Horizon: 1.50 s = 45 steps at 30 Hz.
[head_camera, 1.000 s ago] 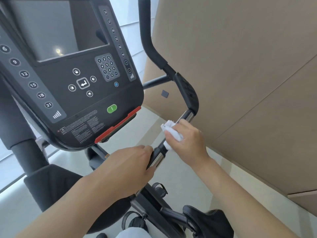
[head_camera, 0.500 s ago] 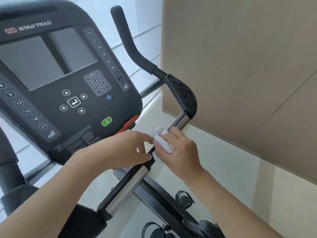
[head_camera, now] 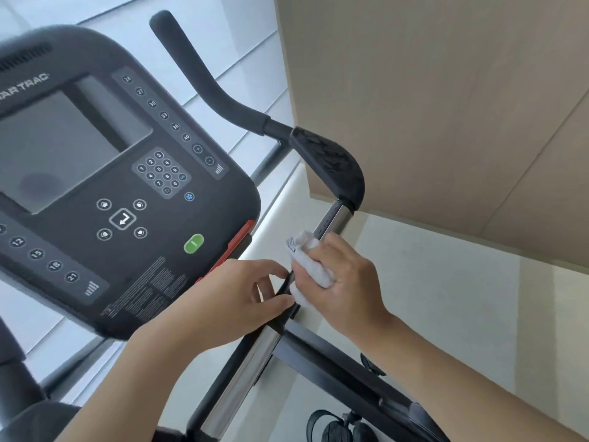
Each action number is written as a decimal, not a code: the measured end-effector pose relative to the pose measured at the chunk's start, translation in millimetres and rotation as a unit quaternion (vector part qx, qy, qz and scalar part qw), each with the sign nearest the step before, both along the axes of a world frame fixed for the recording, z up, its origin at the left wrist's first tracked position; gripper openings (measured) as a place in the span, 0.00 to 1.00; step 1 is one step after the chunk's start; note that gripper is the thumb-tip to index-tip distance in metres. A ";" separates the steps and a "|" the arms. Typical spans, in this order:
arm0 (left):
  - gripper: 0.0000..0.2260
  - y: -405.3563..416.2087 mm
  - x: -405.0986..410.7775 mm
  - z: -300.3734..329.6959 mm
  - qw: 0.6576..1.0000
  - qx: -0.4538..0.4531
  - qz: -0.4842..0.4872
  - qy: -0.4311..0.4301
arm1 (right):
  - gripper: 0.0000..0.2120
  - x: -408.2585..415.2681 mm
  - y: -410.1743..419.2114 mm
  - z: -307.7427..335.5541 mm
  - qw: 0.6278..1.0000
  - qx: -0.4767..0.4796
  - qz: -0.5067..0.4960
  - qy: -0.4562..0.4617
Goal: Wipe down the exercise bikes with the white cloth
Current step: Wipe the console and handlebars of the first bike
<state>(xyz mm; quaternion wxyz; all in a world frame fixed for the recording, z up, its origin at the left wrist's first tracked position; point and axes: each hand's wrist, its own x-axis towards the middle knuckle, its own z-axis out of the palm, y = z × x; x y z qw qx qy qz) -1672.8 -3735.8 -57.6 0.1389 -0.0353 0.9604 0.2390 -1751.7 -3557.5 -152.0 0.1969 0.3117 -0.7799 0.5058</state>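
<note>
On the handlebar (head_camera: pixel 331 220) just right of the console (head_camera: pixel 127 186), your right hand (head_camera: pixel 344 282) curls its fingers (head_camera: pixel 322 250) around the bunched white cloth (head_camera: pixel 310 266), pressing it to the bar between the chrome sections. Your left hand (head_camera: pixel 236 301) pinches the black collar just beside it. Keep the cloth wrapped round the tube, steady with the left, and work toward the far elbow pad (head_camera: pixel 331 164).

Glossy metal handlebar tube (head_camera: pixel 331 218) — soft white cloth (head_camera: pixel 310 263) (crumpled) — matt plastic console (head_camera: pixel 127 186)
</note>
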 end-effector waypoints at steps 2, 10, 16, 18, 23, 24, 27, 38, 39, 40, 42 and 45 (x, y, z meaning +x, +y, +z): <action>0.16 -2.0 1.3 0.5 1.000 0.014 -0.003 0.002 | 0.16 11.2 1.5 -8.3 1.000 -0.001 0.010 0.000; 0.19 5.6 0.0 -6.1 0.999 0.030 0.007 0.042 | 0.14 -17.2 5.7 -5.5 0.999 0.026 0.003 0.030; 0.21 9.0 1.6 -9.5 0.997 0.015 0.004 0.073 | 0.09 -32.1 10.5 14.2 0.999 0.022 -0.024 -0.014; 0.21 8.4 1.0 -10.1 0.997 0.006 -0.002 0.077 | 0.10 -17.3 9.8 10.7 0.999 0.032 0.005 -0.014; 0.21 8.7 -0.2 -11.1 0.997 -0.004 -0.006 0.082 | 0.08 -32.4 15.4 10.5 0.997 0.052 0.052 0.038; 0.21 8.7 -0.7 -11.4 0.997 -0.006 -0.005 0.080 | 0.09 -46.7 16.3 12.9 0.998 0.052 0.034 0.028; 0.21 7.8 -0.8 -12.1 0.997 -0.003 -0.006 0.071 | 0.13 -86.3 18.3 19.9 0.997 0.039 -0.065 -0.014; 0.20 7.7 -4.7 -10.7 0.998 -0.009 -0.016 0.065 | 0.12 -31.6 11.2 13.4 0.994 0.069 0.070 0.048; 0.21 7.3 -4.8 -11.0 0.998 -0.011 -0.016 0.064 | 0.11 -43.8 14.3 14.3 0.995 0.071 0.062 0.045; 0.21 6.8 -4.7 -11.2 0.998 -0.011 -0.016 0.064 | 0.10 -58.6 17.6 16.5 0.997 0.066 0.035 0.036; 0.22 5.6 -4.5 -11.0 0.998 -0.012 -0.015 0.061 | 0.12 -87.4 22.0 22.2 0.998 0.047 -0.047 0.009; 0.21 4.6 -5.2 -11.1 0.998 -0.010 -0.012 0.056 | 0.14 -82.9 15.1 23.3 0.995 0.055 -0.080 -0.002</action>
